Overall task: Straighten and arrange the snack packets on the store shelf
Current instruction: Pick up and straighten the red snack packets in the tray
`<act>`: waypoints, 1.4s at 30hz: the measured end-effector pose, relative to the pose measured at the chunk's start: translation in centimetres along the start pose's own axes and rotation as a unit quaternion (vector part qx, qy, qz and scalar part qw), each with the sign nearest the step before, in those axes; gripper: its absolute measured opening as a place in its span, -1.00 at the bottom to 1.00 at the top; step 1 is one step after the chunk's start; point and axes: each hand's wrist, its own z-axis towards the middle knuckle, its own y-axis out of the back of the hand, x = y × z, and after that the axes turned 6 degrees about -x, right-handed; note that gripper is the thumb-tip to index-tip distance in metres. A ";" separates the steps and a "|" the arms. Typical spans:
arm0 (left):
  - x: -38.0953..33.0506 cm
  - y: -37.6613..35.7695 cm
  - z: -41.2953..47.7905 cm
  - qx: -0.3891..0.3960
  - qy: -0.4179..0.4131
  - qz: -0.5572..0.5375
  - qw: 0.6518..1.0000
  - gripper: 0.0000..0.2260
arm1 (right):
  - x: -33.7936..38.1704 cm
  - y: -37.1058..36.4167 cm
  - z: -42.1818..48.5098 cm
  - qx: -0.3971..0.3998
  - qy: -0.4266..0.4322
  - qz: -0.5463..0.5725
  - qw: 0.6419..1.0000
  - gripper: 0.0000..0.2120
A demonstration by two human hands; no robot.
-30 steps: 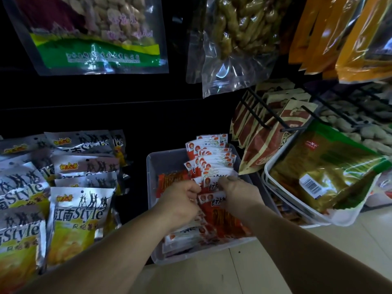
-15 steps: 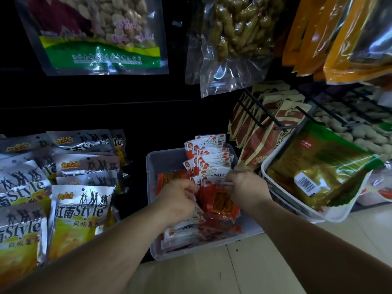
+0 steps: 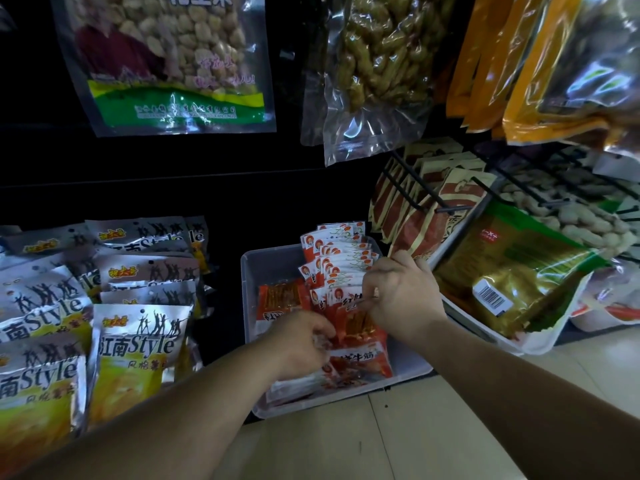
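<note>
A clear plastic bin [image 3: 270, 265] on the low shelf holds several small red-and-white snack packets [image 3: 341, 258], stood in an overlapping row at the back and lying loose at the front. My right hand [image 3: 401, 296] pinches the top edge of a red packet [image 3: 349, 306] in the middle of the bin. My left hand [image 3: 304, 344] is lower in the bin, its fingers curled round packets in the loose front pile [image 3: 360, 362]. What lies under my left hand is hidden.
Silver-and-yellow chip bags [image 3: 135, 344] fill the shelf to the left. A white tray [image 3: 540, 344] with a gold-and-green bag [image 3: 512, 271] sits to the right, behind it red-and-cream pouches [image 3: 426, 220] on black wire hooks. Clear nut bags [image 3: 166, 60] and orange bags hang above. Tiled floor lies below.
My right hand has lifted a red packet up and back toward the standing row. My left hand has dropped lower into the front pile.
</note>
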 end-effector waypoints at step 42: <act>-3.3 0.6 -1.0 -0.152 0.012 -0.262 0.953 -0.69 | -1.8 4.7 -1.2 0.037 -0.154 0.493 0.855 -0.89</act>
